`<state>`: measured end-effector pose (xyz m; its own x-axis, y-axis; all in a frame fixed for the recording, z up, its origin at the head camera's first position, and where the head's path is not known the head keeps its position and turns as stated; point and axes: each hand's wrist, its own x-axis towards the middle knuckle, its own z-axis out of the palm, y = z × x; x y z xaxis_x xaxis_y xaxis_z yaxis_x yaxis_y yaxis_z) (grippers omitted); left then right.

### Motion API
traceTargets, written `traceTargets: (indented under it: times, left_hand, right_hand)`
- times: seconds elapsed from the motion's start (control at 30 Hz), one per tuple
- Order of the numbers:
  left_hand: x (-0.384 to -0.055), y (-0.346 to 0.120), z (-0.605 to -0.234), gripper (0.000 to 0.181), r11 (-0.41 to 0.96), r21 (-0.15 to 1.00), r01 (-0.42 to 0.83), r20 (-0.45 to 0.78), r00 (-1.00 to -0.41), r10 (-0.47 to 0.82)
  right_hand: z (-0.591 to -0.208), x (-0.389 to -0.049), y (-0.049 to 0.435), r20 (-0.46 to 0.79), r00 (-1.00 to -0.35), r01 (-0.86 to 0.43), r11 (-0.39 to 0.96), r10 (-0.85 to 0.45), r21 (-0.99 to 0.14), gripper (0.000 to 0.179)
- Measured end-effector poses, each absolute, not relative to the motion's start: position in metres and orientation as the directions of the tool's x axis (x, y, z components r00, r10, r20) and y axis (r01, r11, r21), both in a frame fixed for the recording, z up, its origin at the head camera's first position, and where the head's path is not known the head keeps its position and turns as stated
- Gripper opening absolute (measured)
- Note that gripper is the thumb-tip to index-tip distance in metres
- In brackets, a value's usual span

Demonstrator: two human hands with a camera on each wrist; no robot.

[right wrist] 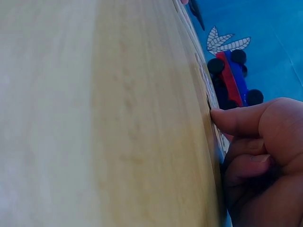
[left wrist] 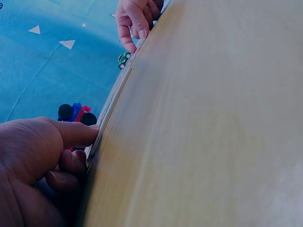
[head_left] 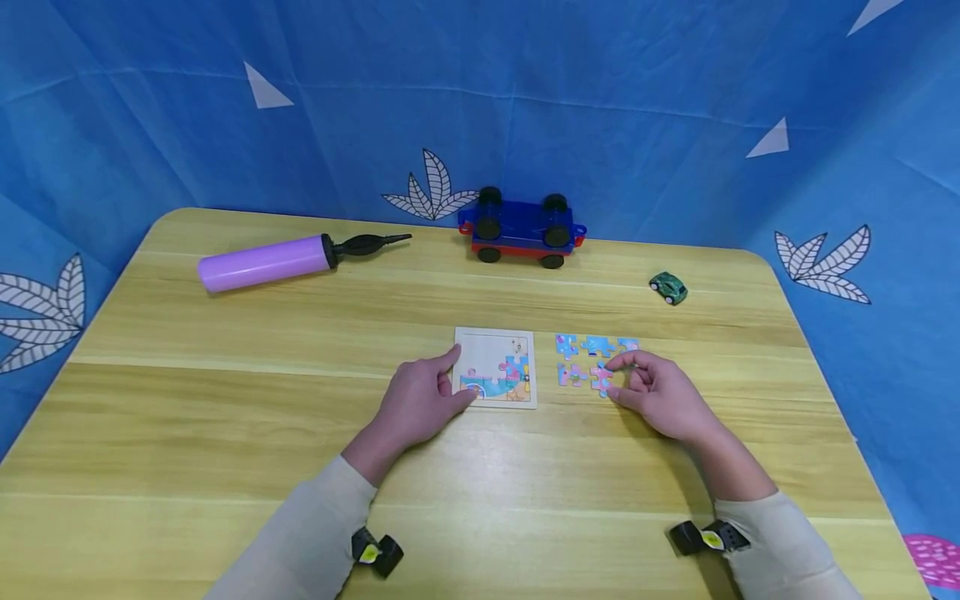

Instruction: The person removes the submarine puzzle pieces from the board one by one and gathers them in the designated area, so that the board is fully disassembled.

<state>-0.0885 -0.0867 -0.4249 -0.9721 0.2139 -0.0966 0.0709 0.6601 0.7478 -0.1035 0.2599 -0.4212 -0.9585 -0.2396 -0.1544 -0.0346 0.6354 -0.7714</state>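
In the head view a square jigsaw board (head_left: 491,346) lies flat on the table, with joined pieces along its bottom and right side. My left hand (head_left: 420,396) holds the board's left side, thumb at the lower edge and index finger near the upper corner. To the right of the board, several loose jigsaw pieces (head_left: 597,346) lie in two rows. My right hand (head_left: 660,392) pinches a pink and blue jigsaw piece (head_left: 601,377) between thumb and index finger, at the table surface. Both wrist views show the board and pieces only edge-on.
A purple hand pump (head_left: 266,263) with a black nozzle lies at the back left. Near the back edge is a blue and red toy wagon (head_left: 522,225) with black wheels. A small green toy car (head_left: 668,287) stands at the right. Blue patterned cloth (head_left: 600,100) hangs behind the wooden table (head_left: 225,433).
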Motion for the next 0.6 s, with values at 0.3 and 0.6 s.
traceTargets:
  times: [0.3, 0.6]
  left_hand:
    - [-0.0884, -0.0867, -0.4244, 0.069, 0.662, 0.745, 0.075, -0.094, -0.972, 0.216]
    - [-0.0884, -0.087, -0.4237, 0.07, 0.665, 0.743, 0.077, -0.097, -0.971, 0.221]
  right_hand:
    - [-0.421, -0.103, 0.2598, -0.153, -0.962, -0.018, 0.612, -0.227, -0.791, 0.028]
    - [-0.4173, -0.1008, 0.253, -0.121, -0.966, -0.038, 0.588, -0.228, -0.808, 0.028]
